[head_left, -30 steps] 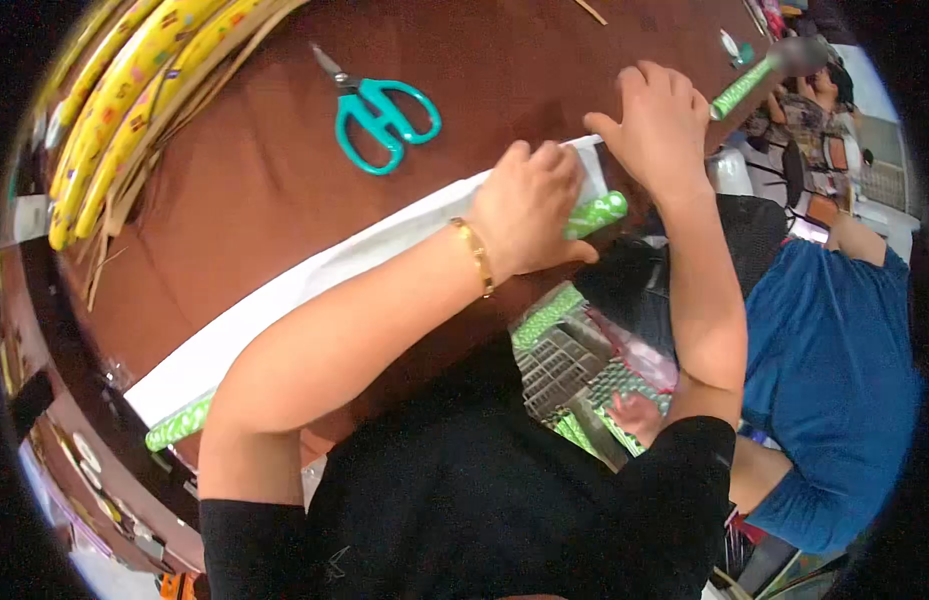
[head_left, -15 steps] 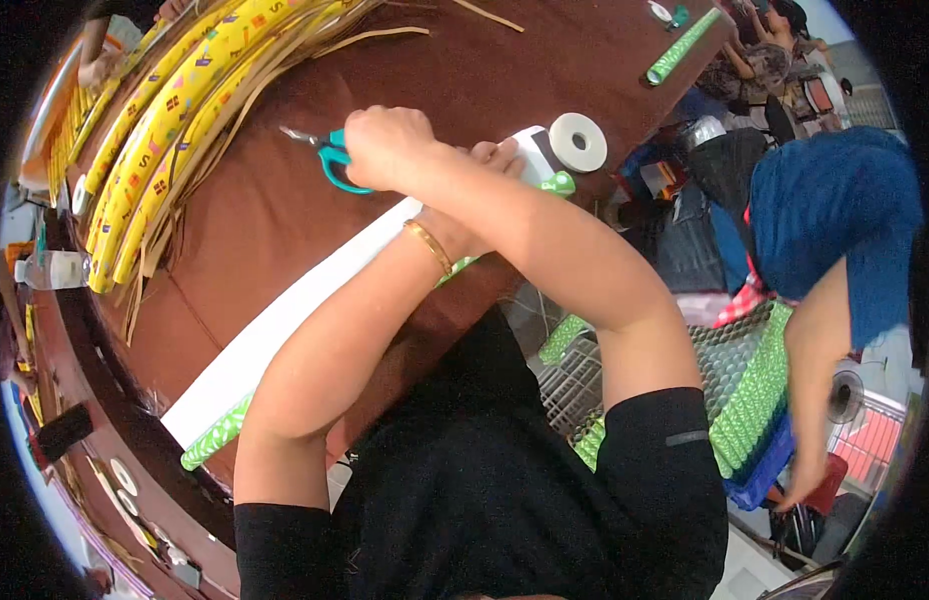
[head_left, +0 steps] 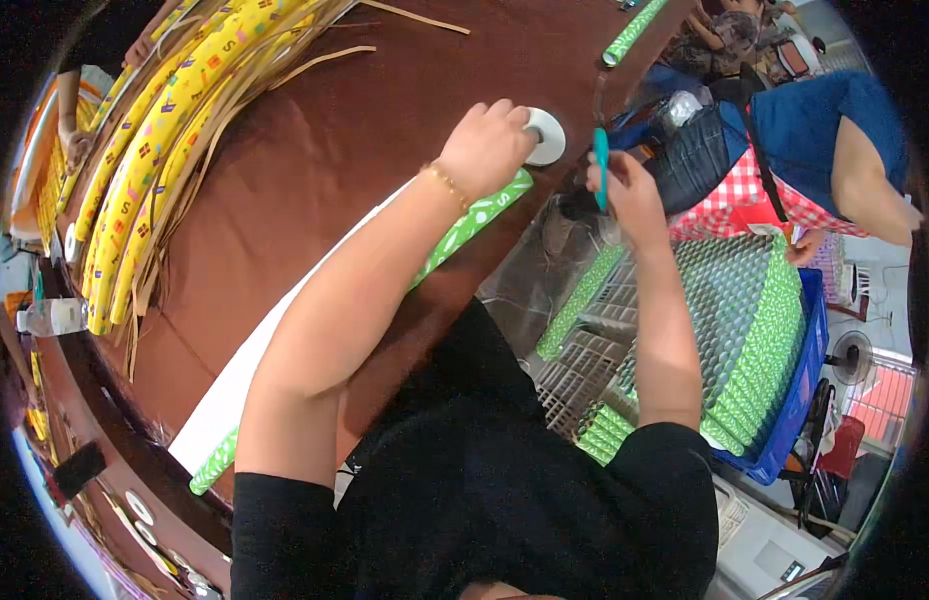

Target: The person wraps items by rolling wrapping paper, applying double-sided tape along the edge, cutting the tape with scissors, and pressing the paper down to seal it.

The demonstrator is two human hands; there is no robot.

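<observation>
My left hand (head_left: pixel 490 145) is curled at the upper end of a long green patterned paper roll (head_left: pixel 475 225), its fingertips closed over the near edge of a white tape roll (head_left: pixel 551 140). A white sheet (head_left: pixel 250 375) extends from the paper roll along the table. Off to the right, past the table edge, my right hand (head_left: pixel 635 200) grips scissors by their teal handles (head_left: pixel 601 170). Their blades are thin and hard to make out.
Yellow patterned rolls (head_left: pixel 150 150) with loose brown strips lie at the upper left of the brown table (head_left: pixel 405 130). A blue crate (head_left: pixel 800 400) of green rolls stands at right. Another person in a checked apron (head_left: pixel 730 200) is beside it. A clear bottle (head_left: pixel 60 317) sits left.
My right hand has swung right with the scissors, off my left arm and beyond the table edge. My left hand has come to the tape roll. The view has shifted slightly.
</observation>
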